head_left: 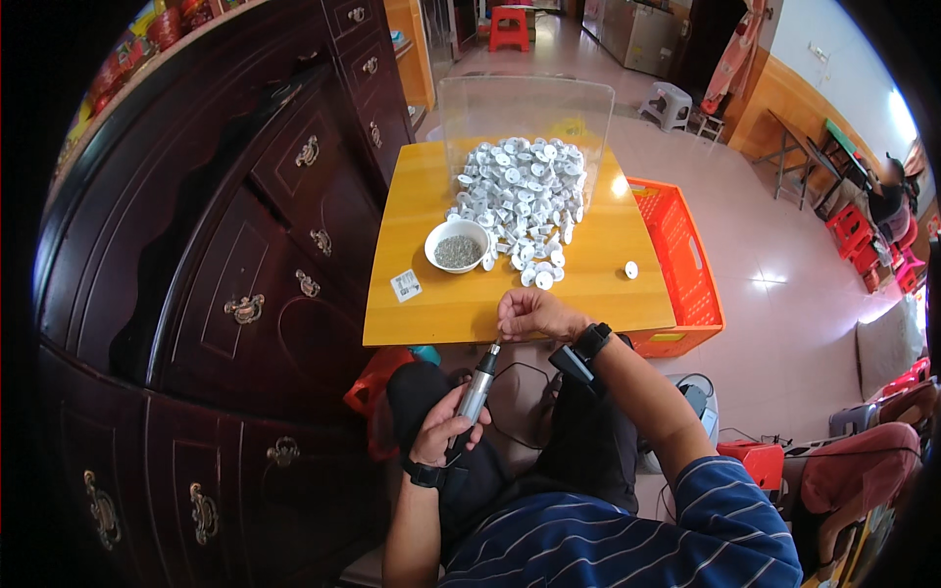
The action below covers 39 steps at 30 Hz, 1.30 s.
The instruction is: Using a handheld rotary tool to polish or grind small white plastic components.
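My left hand (pixel 439 429) is wrapped round a silver and black electric screwdriver (pixel 475 395), its tip tilted up toward the table's near edge. Right at that tip, my right hand (pixel 536 314) has thumb and fingers pinched together. Whatever lies between those fingers is too small to make out. Beyond my hands, a white bowl (pixel 431 255) full of small grey metal pieces (pixel 458 252) stands on the yellow table (pixel 412 201). A large heap of white round plastic parts (pixel 520 191) spreads behind and beside the bowl. One white part (pixel 631 269) lies apart at the right.
A clear panel (pixel 524 103) stands upright behind the heap. An orange-red plastic crate (pixel 708 294) sits against the table's right side. Dark wooden cabinets (pixel 225 382) line the left. A printed label (pixel 406 285) lies near the bowl. Other people sit at the far right.
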Each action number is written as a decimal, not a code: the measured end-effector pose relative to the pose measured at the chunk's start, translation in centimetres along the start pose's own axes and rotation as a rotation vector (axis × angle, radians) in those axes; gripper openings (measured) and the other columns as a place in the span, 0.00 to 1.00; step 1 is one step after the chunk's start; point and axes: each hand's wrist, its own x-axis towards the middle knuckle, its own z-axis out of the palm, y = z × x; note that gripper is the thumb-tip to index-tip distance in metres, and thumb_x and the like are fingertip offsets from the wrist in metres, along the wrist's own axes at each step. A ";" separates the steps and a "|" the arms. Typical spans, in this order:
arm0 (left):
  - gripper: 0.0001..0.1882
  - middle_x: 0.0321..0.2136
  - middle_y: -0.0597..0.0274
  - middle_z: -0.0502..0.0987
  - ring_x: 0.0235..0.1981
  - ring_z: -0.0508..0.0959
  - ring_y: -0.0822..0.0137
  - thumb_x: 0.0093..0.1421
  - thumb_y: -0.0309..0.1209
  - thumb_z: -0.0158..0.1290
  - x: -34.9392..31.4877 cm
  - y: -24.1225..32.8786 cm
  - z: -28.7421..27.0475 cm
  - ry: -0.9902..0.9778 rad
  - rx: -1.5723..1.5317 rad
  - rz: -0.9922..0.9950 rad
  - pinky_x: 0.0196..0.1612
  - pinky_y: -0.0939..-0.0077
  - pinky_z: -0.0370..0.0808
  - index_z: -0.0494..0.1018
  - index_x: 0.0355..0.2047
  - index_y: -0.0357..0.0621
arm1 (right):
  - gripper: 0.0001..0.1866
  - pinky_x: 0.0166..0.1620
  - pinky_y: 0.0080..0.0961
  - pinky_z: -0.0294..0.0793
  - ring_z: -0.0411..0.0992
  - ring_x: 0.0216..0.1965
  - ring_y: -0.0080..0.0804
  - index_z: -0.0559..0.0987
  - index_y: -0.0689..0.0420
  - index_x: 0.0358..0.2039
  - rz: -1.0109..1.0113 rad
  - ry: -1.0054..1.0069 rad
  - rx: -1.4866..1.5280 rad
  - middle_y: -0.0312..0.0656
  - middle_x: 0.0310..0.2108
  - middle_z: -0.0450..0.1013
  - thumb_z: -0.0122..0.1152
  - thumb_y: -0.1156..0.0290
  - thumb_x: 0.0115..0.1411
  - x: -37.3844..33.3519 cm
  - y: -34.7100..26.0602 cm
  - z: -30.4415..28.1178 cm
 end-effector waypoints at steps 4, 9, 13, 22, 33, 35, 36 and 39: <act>0.35 0.39 0.55 0.76 0.30 0.76 0.71 0.60 0.35 0.55 0.1 -0.1 -0.2 -0.008 -0.006 -0.031 0.29 0.80 0.73 0.57 0.65 0.36 | 0.06 0.39 0.18 0.79 0.78 0.33 0.22 0.77 0.59 0.37 -0.013 -0.030 -0.126 0.36 0.31 0.79 0.65 0.80 0.60 0.1 -0.5 -0.3; 0.35 0.39 0.56 0.76 0.29 0.76 0.71 0.61 0.35 0.55 0.1 -0.1 -0.1 -0.013 -0.006 -0.034 0.29 0.81 0.73 0.57 0.65 0.36 | 0.08 0.37 0.18 0.77 0.77 0.33 0.22 0.78 0.59 0.37 -0.051 -0.106 -0.291 0.36 0.31 0.79 0.62 0.84 0.58 0.5 -1.1 -0.8; 0.35 0.39 0.56 0.77 0.29 0.76 0.72 0.61 0.35 0.55 0.0 0.0 0.2 0.031 0.032 -0.067 0.29 0.81 0.73 0.57 0.65 0.36 | 0.08 0.36 0.18 0.77 0.77 0.33 0.22 0.78 0.59 0.37 0.027 -0.064 -0.301 0.36 0.31 0.79 0.60 0.84 0.57 0.3 -1.2 -0.7; 0.39 0.38 0.58 0.76 0.28 0.75 0.72 0.57 0.41 0.60 0.0 0.4 0.6 0.023 0.011 -0.040 0.27 0.83 0.72 0.59 0.63 0.34 | 0.05 0.42 0.18 0.80 0.78 0.35 0.21 0.77 0.59 0.37 0.005 -0.055 -0.056 0.35 0.33 0.79 0.65 0.79 0.62 -0.2 -0.3 -0.2; 0.41 0.38 0.57 0.76 0.28 0.75 0.71 0.57 0.43 0.61 -0.1 0.6 0.9 0.006 -0.027 -0.020 0.28 0.82 0.72 0.57 0.63 0.31 | 0.07 0.43 0.18 0.80 0.78 0.36 0.21 0.76 0.58 0.41 -0.065 -0.085 0.018 0.35 0.35 0.79 0.63 0.79 0.63 -0.3 0.0 0.3; 0.41 0.38 0.57 0.76 0.28 0.75 0.71 0.57 0.42 0.61 -0.1 0.6 0.9 0.004 -0.023 -0.013 0.28 0.82 0.72 0.57 0.63 0.31 | 0.08 0.42 0.18 0.80 0.78 0.36 0.21 0.76 0.58 0.42 -0.076 -0.073 0.050 0.35 0.35 0.79 0.63 0.79 0.63 -0.4 0.1 0.5; 0.42 0.38 0.57 0.76 0.28 0.75 0.71 0.57 0.43 0.61 -0.1 0.6 0.9 0.009 -0.018 -0.015 0.28 0.82 0.72 0.57 0.63 0.31 | 0.09 0.42 0.18 0.80 0.78 0.36 0.21 0.75 0.58 0.43 -0.078 -0.066 0.049 0.35 0.35 0.79 0.63 0.79 0.63 -0.5 0.1 0.5; 0.42 0.38 0.57 0.76 0.28 0.75 0.71 0.57 0.43 0.61 -0.1 0.6 0.9 0.017 -0.011 -0.017 0.28 0.82 0.72 0.57 0.63 0.31 | 0.10 0.42 0.17 0.79 0.78 0.36 0.21 0.75 0.57 0.44 -0.080 -0.054 0.059 0.35 0.36 0.79 0.63 0.78 0.63 -0.7 0.3 0.6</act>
